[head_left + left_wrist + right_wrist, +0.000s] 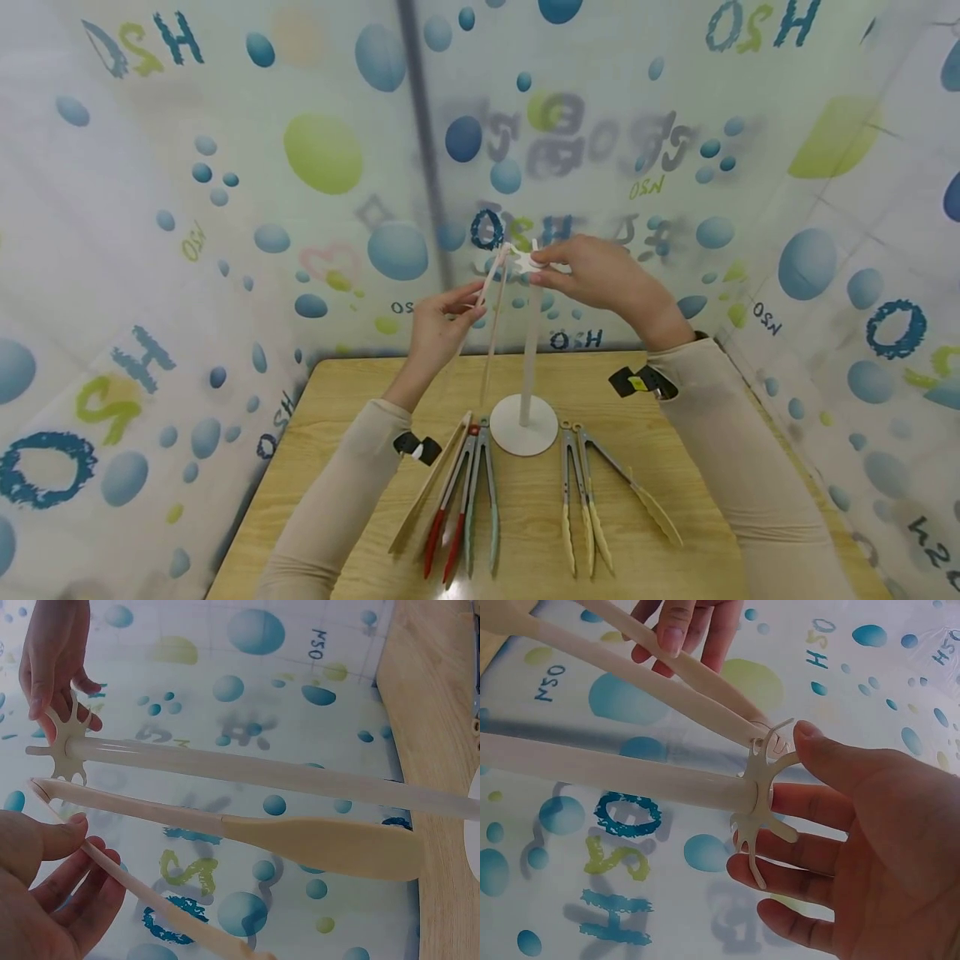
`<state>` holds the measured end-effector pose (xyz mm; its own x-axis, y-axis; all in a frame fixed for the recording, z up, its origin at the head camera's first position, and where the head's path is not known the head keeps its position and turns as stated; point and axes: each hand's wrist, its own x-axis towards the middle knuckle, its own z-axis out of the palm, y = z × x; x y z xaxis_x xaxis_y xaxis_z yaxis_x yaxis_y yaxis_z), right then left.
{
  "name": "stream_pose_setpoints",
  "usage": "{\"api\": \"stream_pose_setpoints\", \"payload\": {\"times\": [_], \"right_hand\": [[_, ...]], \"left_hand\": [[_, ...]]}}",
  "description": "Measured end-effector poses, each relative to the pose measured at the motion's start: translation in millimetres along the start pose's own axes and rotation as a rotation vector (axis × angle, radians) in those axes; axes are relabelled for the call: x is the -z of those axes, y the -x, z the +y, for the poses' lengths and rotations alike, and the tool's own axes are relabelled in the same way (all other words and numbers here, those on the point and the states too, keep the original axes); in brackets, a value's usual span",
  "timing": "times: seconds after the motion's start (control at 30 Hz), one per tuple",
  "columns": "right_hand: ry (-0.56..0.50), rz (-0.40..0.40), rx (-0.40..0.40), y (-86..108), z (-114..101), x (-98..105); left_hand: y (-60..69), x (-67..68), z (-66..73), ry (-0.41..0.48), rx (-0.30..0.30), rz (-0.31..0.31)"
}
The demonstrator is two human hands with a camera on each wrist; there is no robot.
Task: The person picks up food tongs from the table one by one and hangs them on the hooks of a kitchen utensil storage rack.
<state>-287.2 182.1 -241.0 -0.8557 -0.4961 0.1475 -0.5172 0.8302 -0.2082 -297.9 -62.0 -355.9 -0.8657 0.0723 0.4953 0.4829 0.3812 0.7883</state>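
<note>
- While the right hand [607,275] steadies the stand's star-shaped top [761,795], the left hand [442,329] holds a pale pair of tongs [322,841] up beside it.
- Left fingers: curled in, the thumb and fingertips pinching one arm of the tongs just below the hinge.
- Right fingers: bent round the prongs, thumb at an upper prong and fingertips behind and under the lower ones; the hand grips the top by its edge.
- The tongs are well above the table [345,392], on the left side of the stand's pole [531,358], arms spread in a narrow V and pointing down, with one broad, blunt end showing.
- Their hinge end, which carries a small loop, is right at one prong; whether the loop is over it I cannot tell.
- The pole rises upright from a round white base [523,442] on the table.
- Left of the base lie beige tongs [427,492], red-tipped tongs [435,533] and green-tipped tongs [493,533], side by side.
- Right of the base lie two pairs of yellow-tipped tongs [656,508], hinges close together, the outer pair spread wide.
- Behind everything is a pale wall covering [322,154] with blue and green dots and H2O lettering.
</note>
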Motion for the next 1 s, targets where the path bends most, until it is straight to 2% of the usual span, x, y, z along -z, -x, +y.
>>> {"api": "stream_pose_setpoints", "payload": {"times": [0.4, 0.67, 1.0], "right_hand": [[-0.018, 0.016, 0.007, 1.0, -0.4, -0.9], [-0.025, 0.009, 0.001, 1.0, -1.5, -0.3], [-0.033, 0.013, -0.005, 1.0, -0.8, -1.8]], "left_hand": [[-0.1, -5.6, -3.2, -0.002, 0.009, -0.021], [0.0, -9.5, -4.3, -0.018, -0.030, -0.017], [0.9, -12.3, -5.6, -0.015, 0.003, -0.015]]}}
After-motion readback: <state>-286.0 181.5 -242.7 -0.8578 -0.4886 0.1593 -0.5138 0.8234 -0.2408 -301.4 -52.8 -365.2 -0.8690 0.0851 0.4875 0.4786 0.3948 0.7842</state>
